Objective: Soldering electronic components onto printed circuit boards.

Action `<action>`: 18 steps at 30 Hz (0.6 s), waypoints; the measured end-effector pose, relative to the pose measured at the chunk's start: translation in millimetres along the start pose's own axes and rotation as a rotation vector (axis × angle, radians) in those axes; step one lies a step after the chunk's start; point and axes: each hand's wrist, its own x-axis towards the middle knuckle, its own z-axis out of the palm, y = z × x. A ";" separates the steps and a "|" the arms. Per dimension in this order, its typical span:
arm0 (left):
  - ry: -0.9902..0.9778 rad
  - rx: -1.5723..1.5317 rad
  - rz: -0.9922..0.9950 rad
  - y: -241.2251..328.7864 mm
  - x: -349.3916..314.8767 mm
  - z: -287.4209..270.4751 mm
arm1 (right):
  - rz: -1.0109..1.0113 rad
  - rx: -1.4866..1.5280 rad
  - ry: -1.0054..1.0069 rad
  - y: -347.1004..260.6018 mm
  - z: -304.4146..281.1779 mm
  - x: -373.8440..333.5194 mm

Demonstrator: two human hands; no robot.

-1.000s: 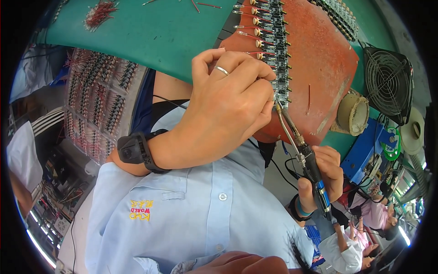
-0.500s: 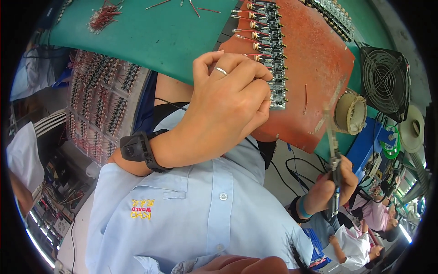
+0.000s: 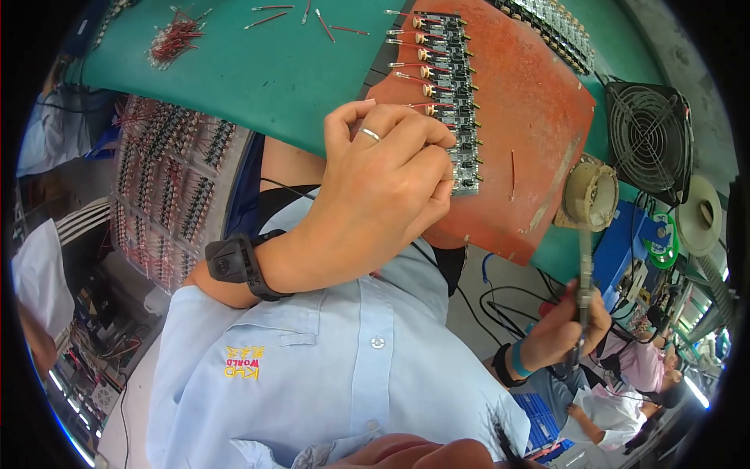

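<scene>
My left hand is closed at the near end of a strip of small circuit boards, its fingertips over the boards. What it pinches is hidden behind the fingers. Red-wired parts with clear tips stick out from the strip's left side, beside small round brass-coloured pieces. My right hand grips a soldering iron, whose blurred metal end points up beside a crusted, round beige pot. Under the strip lies a reddish-brown mat, with a single red wire loose on it.
On the green table lie a heap of red-wired parts and several loose ones. A black fan and blue box stand right. A tray of wired parts sits left; another board strip lies farther back.
The soldering iron in my right hand has moved slightly right and nearer me. My left hand stays closed at the strip. The whole view has shifted a little.
</scene>
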 end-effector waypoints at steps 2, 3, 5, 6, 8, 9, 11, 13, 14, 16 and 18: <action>-0.020 0.005 -0.008 1.2 4.0 -0.3 | -0.082 -0.027 -0.333 -19.3 16.6 7.9; -0.021 0.021 -0.024 0.7 3.5 -0.5 | -0.078 -0.028 -0.339 -21.2 23.3 10.2; -0.021 0.023 -0.028 -0.2 3.0 0.2 | -0.061 -0.028 -0.455 -22.7 34.1 13.5; -0.019 0.028 -0.026 -0.4 2.8 0.7 | -0.053 -0.028 -0.513 -22.8 36.0 14.4; -0.019 0.031 -0.028 -0.7 2.6 1.4 | -0.055 -0.033 -0.541 -22.1 35.1 16.9; -0.020 0.028 -0.029 -0.6 2.6 1.4 | -0.060 -0.037 -0.565 -21.9 34.5 18.5; -0.020 0.025 -0.031 -0.4 2.8 1.6 | -0.063 -0.041 -0.590 -22.0 35.3 20.0; -0.018 0.023 -0.033 -0.7 2.9 1.8 | -0.051 -0.044 -0.598 -22.4 36.7 20.0; -0.015 0.022 -0.031 -0.8 2.7 2.0 | -0.045 -0.045 -0.601 -22.7 36.9 19.7; -0.015 0.020 -0.031 -0.2 2.5 1.7 | -0.040 -0.044 -0.606 -23.0 36.4 19.4; -0.024 0.031 -0.034 1.0 3.1 0.8 | -0.039 -0.043 -0.614 -23.2 35.4 19.7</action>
